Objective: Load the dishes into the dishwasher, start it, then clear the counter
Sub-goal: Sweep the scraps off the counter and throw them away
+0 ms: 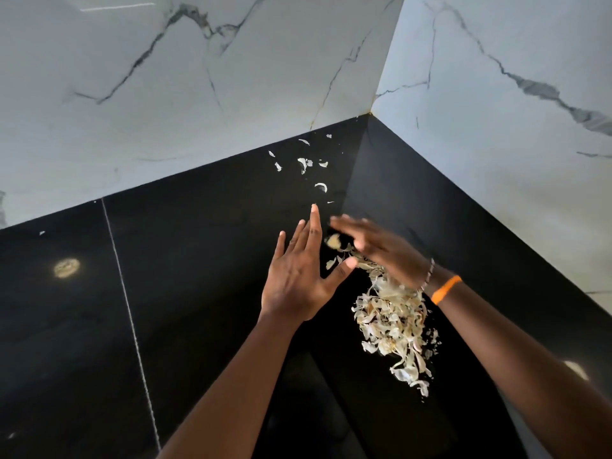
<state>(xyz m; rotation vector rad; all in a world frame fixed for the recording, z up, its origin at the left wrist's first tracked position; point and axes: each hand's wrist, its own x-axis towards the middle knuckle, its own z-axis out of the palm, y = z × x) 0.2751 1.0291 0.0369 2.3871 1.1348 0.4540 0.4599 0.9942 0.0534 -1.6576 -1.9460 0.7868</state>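
Two bare hands over a black counter (pixel 205 293), beside a heap of pale dry peelings (pixel 394 323).

The left hand (pixel 299 276), at frame centre, is flat and open, fingers straight and together, thumb spread toward the heap – it holds nothing. The right hand (pixel 381 248), just right of it, is blurred; its fingers look stretched out over the top end of the heap, gripping nothing that shows. An orange band (pixel 445 289) and a thin bracelet (pixel 427 276) sit on the right wrist. The heap lies right of centre, running down toward the lower right; a few loose flakes (pixel 306 164) lie apart, higher up, near the corner of the white marbled walls (pixel 198 94).
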